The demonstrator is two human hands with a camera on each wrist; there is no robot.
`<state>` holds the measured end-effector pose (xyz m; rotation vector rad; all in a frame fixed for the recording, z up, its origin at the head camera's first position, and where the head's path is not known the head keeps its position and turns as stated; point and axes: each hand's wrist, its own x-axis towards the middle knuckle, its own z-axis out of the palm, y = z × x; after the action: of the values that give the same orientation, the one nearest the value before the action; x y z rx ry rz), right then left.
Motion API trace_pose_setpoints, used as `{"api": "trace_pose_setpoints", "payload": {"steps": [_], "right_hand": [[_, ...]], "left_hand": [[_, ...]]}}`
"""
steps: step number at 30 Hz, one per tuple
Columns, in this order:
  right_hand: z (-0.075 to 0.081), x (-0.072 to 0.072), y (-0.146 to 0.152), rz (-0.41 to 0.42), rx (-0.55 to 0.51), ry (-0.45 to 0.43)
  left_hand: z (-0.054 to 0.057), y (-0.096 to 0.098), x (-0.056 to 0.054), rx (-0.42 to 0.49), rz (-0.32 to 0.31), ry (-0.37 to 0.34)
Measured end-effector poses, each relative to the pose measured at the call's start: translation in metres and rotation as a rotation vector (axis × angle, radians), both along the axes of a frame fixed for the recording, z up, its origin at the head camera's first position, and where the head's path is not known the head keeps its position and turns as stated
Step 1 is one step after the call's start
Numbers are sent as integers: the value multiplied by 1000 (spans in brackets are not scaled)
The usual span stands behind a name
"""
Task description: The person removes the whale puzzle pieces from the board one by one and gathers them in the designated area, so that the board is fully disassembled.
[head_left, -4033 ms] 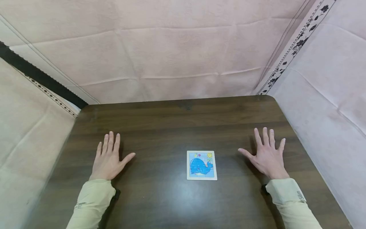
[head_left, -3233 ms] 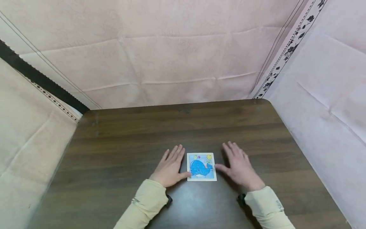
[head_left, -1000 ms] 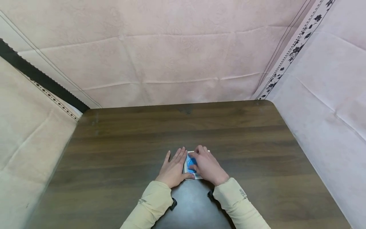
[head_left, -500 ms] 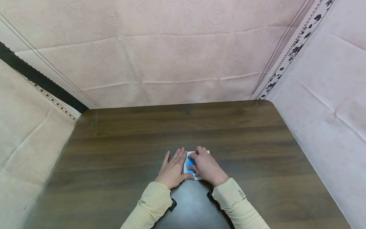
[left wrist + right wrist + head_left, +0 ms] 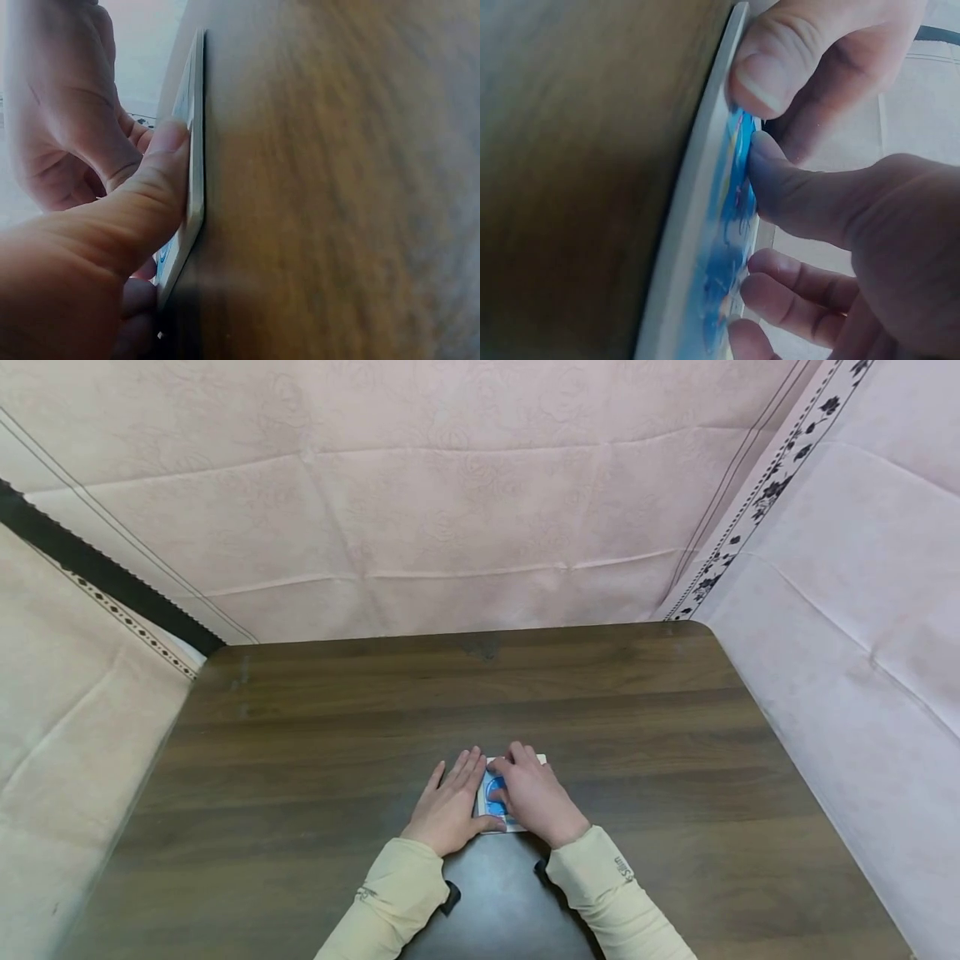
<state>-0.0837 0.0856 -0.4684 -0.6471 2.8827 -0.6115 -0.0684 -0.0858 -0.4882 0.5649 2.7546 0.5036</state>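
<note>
A small square jigsaw puzzle (image 5: 495, 789) with a blue whale picture and a pale frame lies flat on the table, partly covered by both hands. My left hand (image 5: 448, 806) lies along its left side with straight fingers, and its thumb (image 5: 166, 139) presses on the frame at the near edge. From the right, my right hand (image 5: 538, 802) reaches over the picture. Its thumb (image 5: 769, 161) touches the blue face close to the left thumb, and the bent fingers (image 5: 769, 296) rest farther across. No loose piece shows between thumb and fingers.
The brown wooden table (image 5: 337, 718) has rounded far corners. Pale cloth (image 5: 450, 527) hangs behind it and at both sides, with a black band (image 5: 112, 572) at left and a flowered strip (image 5: 757, 514) at right.
Both hands came in from far apart on the table to the puzzle, the right hand crossing over its face. During the last second they have stayed almost still.
</note>
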Motion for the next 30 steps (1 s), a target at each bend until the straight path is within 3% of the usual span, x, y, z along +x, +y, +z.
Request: {"api": "trace_pose_setpoints", "payload": {"steps": [14,22,30], "right_hand": [[-4,0,2,11,6,23],[-8,1,2,15,40,56],[-8,1,2,2,54,35]], "left_hand": [[-3,-1,0,22,1,4],[-1,-1,-1,-10,-3,32],[1,0,0,-23,-1,26]]}}
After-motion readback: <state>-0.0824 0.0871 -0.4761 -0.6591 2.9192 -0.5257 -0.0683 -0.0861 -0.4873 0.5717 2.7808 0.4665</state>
